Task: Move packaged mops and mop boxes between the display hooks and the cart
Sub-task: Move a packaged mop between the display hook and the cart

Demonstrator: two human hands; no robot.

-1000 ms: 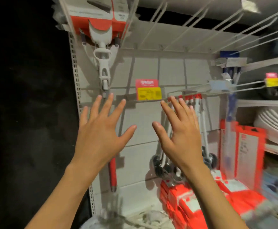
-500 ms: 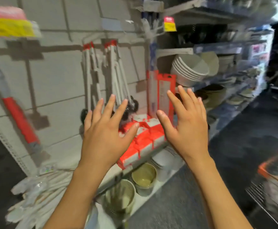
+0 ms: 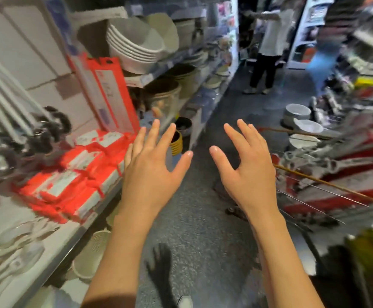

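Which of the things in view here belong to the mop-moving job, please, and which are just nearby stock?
Belong to the job:
- left hand and right hand, both empty
- red mop boxes stacked on the shelf
- tall red box standing behind them
- cart, blurred

Just nearby:
- white bowls
- basins on the floor

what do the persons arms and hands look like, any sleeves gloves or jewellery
Both forearms are bare up to the frame's bottom edge, with no sleeve in view. The left hand and right hand wear no gloves, rings, watch or bracelet. Fingernails are short and unpainted.
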